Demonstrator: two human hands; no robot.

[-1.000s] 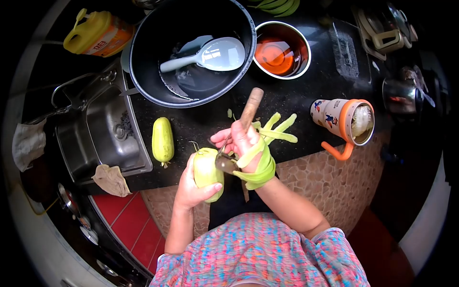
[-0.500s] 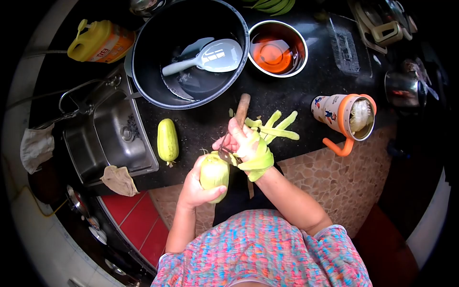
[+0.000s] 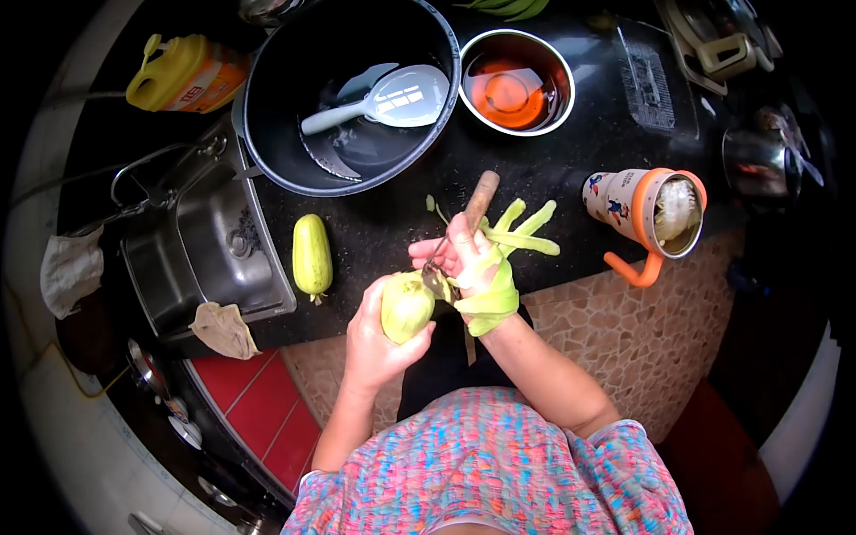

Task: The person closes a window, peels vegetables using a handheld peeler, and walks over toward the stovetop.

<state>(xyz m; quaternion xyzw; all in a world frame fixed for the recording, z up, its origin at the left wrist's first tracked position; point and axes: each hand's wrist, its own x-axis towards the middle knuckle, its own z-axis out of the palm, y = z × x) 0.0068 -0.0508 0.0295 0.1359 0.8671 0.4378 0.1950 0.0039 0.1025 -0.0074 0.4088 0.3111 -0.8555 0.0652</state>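
My left hand (image 3: 374,352) is wrapped round a peeled pale green gourd (image 3: 407,308), with the thumb at its lower right side. My right hand (image 3: 473,267) grips a peeler (image 3: 482,198) with a wooden handle; its dark metal end is against the gourd's upper right. Green peel (image 3: 492,303) drapes over the back of my right hand and wrist. More peel strips (image 3: 533,230) lie on the black counter just beyond that hand. An unpeeled gourd (image 3: 312,256) rests on the counter to the left.
A large dark pot (image 3: 450,107) holds a pale scoop (image 3: 406,96). Beside it stands a steel bowl (image 3: 571,89) of reddish liquid. An orange-handled mug (image 3: 615,201) is at right. The sink (image 3: 214,241), a cloth (image 3: 223,330) and a yellow jug (image 3: 187,76) are at left.
The held gourd has tipped so its end faces up more, and it has shifted slightly up and right. My right hand and the peeler have moved slightly; the wooden handle now leans further right.
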